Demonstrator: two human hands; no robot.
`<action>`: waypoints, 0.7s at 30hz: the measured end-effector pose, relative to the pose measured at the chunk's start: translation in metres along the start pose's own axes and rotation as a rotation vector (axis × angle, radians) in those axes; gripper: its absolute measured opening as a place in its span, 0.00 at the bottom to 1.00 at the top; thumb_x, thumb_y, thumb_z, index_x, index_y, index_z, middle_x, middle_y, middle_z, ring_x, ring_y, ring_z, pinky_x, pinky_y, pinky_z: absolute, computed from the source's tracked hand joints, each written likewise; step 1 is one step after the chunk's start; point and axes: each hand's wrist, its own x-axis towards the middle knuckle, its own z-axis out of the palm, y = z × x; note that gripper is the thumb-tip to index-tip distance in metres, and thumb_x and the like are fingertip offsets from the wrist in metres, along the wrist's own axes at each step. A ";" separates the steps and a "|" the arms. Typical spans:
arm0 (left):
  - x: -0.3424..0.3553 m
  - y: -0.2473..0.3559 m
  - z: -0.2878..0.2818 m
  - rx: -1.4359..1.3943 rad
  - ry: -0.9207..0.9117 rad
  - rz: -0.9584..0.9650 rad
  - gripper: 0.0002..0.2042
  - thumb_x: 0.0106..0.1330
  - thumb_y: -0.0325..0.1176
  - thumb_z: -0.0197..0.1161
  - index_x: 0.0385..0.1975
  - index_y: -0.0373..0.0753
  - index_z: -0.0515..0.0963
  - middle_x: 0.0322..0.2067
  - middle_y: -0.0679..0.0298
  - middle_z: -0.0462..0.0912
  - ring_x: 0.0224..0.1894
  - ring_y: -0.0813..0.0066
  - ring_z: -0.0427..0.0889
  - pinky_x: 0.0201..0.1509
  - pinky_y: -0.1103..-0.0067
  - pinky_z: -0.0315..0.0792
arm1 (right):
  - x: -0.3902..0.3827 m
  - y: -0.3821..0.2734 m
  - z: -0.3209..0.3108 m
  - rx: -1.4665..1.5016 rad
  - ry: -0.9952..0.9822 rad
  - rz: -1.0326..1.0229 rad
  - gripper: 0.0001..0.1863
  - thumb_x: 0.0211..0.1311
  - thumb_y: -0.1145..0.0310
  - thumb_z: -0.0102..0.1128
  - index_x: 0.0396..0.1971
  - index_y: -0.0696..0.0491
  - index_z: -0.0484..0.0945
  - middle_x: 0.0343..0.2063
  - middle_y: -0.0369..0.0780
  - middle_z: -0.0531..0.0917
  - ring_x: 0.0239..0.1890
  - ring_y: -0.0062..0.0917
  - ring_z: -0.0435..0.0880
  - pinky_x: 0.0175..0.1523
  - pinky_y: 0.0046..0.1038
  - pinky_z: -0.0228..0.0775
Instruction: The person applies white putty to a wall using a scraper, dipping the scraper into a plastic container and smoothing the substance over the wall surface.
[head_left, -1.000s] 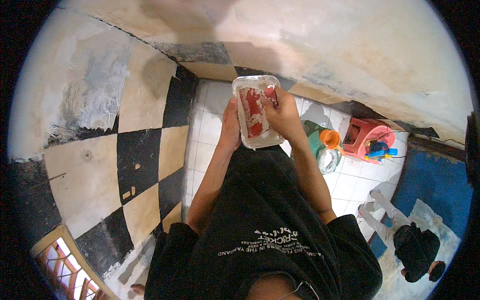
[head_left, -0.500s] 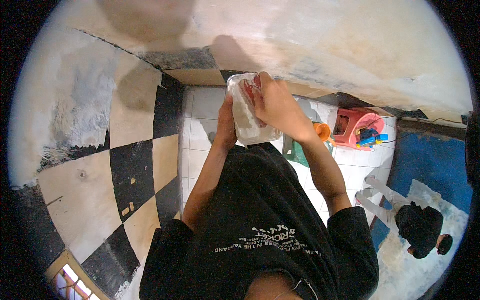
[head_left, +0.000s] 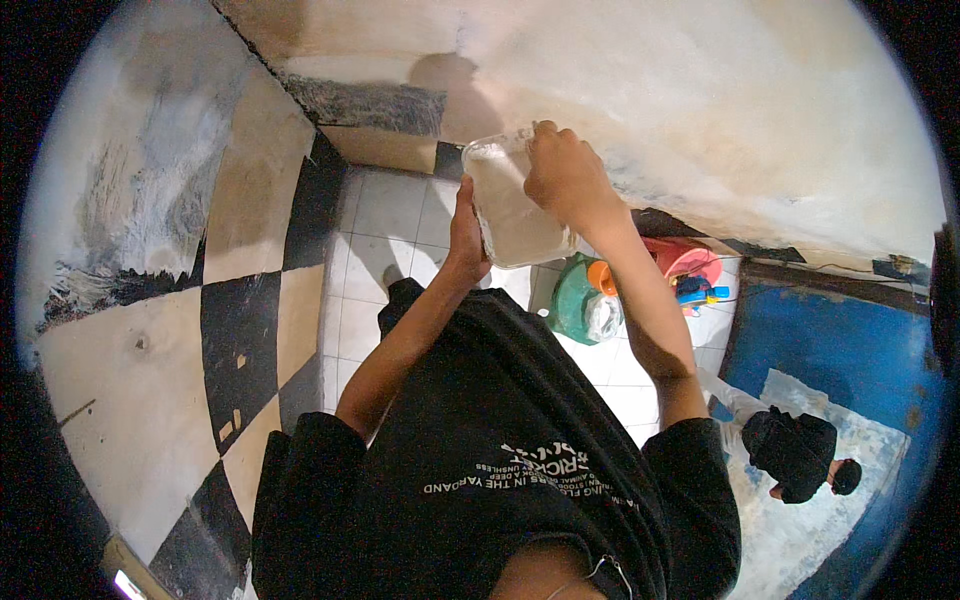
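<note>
My left hand (head_left: 467, 238) grips the left side of a clear plastic tub (head_left: 516, 262), tilted and with off-white paste (head_left: 515, 205) spread inside. Over the tub's right rim is my right hand (head_left: 570, 180), its fingers closed. The red, paste-smeared flat scraper it held a moment ago is now hidden behind the fingers. Both hands are up in front of the wall (head_left: 720, 110), which is patchy with pale coating.
Checkered black and cream wall (head_left: 240, 340) stands to the left. On the tiled floor (head_left: 370, 210) are a green bag (head_left: 567, 305), an orange container (head_left: 600, 277), a pink basin (head_left: 700, 262) and a blue-yellow tool (head_left: 703, 294). Another person (head_left: 790, 452) is at right, near a blue surface (head_left: 820, 330).
My right hand has moved right, from inside the tub to its rim, and the red scraper has gone out of sight. More paste shows. The view has shifted a little.
</note>
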 end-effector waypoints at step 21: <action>-0.020 0.085 -0.042 0.079 -0.074 0.087 0.26 0.72 0.53 0.37 0.58 0.38 0.62 0.51 0.59 0.72 0.54 0.68 0.72 0.58 0.71 0.67 | 0.005 -0.111 0.053 0.011 0.041 0.101 0.13 0.49 0.74 0.54 0.36 0.62 0.69 0.22 0.57 0.78 0.28 0.52 0.81 0.33 0.49 0.73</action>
